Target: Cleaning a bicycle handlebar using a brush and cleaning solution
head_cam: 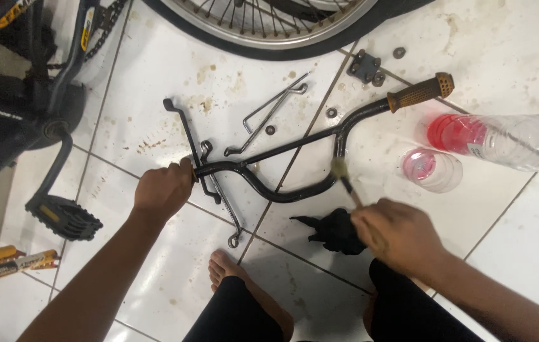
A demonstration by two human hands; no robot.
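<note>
**Handlebar on tile floor, both hands engaged**

Head view. My left hand (pixel 163 189) is wrapped tight around the near-left end of the black handlebar (pixel 295 166), fingers curled shut on the bare tube. The bar lies flat on the white tile floor (pixel 155 114), its far-right end carrying one orange rubber grip (pixel 420 92). My right hand (pixel 396 233) has its fingers closed on a small brush (pixel 345 180); the bristle tip sits against the bar's right bend and is motion-blurred, so I cannot tell the exact contact.

Edges and room: open tile lies near-left of my bare foot (pixel 224 265). A black rag (pixel 334 231) lies just beside my right hand. To the right, one clear bottle (pixel 504 140) on its side holding red liquid, and one cut cup (pixel 432 169) with pink liquid, both near the bar.

Cut off: a bicycle wheel (pixel 269 31) at the far edge, a frame with one pedal (pixel 63 218) at left.

Counts: two long wrenches (pixel 184 136) crossing under the bar, one bent wire rod (pixel 269 114), a few loose washers (pixel 331 113).
</note>
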